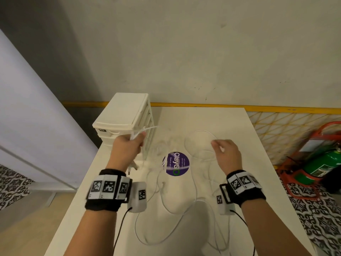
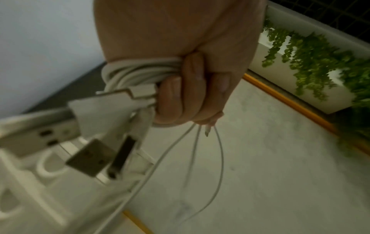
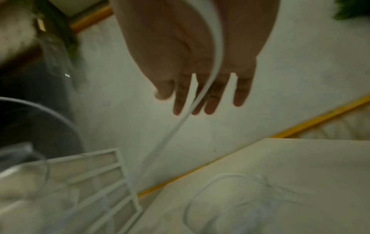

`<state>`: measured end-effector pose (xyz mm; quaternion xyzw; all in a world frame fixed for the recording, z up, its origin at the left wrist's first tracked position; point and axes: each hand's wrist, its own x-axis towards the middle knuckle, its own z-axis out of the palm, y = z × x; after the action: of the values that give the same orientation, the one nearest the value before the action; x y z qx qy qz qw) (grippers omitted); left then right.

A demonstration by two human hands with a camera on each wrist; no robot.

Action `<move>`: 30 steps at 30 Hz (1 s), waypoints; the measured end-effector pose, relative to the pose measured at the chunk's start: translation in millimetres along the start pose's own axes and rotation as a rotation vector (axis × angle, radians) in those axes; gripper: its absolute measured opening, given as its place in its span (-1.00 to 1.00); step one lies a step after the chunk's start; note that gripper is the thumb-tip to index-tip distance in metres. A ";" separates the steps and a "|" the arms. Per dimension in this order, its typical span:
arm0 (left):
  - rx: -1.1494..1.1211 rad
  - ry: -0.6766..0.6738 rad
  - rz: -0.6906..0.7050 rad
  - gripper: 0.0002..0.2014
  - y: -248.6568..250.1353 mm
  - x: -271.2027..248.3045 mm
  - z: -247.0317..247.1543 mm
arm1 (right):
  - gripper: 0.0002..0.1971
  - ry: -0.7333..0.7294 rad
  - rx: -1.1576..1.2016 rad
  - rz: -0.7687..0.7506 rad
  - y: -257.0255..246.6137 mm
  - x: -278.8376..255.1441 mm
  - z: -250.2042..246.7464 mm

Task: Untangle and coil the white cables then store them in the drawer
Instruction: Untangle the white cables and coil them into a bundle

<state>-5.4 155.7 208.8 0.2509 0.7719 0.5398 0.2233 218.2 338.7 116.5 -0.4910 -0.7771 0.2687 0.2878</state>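
Even, soft indoor light in the head view; edges bend outward. Both wrist views are dim, grainy and motion-blurred.

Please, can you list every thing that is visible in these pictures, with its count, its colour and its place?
white cables: several, exact count unclear, white, loose loops on the table; some wound in a bundle in the left hand
USB plugs: at least two, white and metal, hanging from the bundle
drawer unit: one, cream white, far left of the table
round sticker: one, purple, table centre
table: one, white, against the wall
fire extinguisher: one, green, in a red stand on the floor, right
wire fence: one, yellow, right of the table
hanging plants: green, in a white planter
left hand: grips the bundle
right hand: fingers straight, a cable across the palm
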 end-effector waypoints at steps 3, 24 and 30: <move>-0.022 -0.148 -0.005 -0.62 7.0 -10.0 26.1 | -0.39 -0.221 0.187 -0.259 -51.1 -12.6 11.1; -0.364 -0.038 -0.042 -0.69 14.9 6.2 -41.6 | -0.80 -0.198 0.113 0.184 20.7 9.9 11.7; -0.359 0.038 -0.068 -0.71 10.5 7.0 -27.1 | -0.76 -0.127 0.076 0.344 45.1 12.0 12.0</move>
<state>-25.9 143.6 226.8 0.1708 0.6751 0.6658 0.2680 232.9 365.0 78.9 -0.5874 -0.6876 0.3735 0.2066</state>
